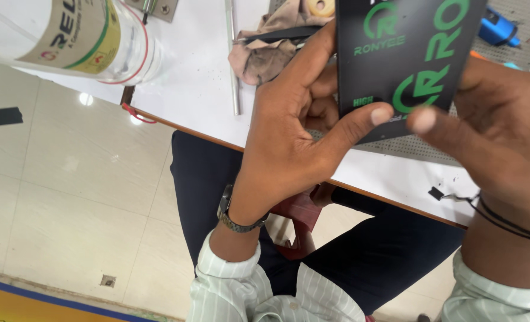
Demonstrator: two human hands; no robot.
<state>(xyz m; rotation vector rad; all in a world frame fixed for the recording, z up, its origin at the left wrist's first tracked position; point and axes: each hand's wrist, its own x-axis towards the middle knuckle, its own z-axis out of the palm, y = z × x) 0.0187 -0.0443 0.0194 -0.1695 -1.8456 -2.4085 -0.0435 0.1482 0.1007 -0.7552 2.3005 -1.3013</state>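
Both hands hold a flat black carton with green print above the edge of the white worktop (199, 89).

The left hand (289, 137) has its grip closed on the black carton (405, 53): the thumb presses the lower front face and the fingers curl behind the left edge. The right hand (498, 137) grips the carton's right side, thumb tip on the front near the bottom corner, fingers hidden behind. The carton is tilted, over a grey perforated mat (420, 149). A crumpled rag (265, 53) lies just beyond the left hand; a clear plastic bottle (92, 39) lies well to the left.
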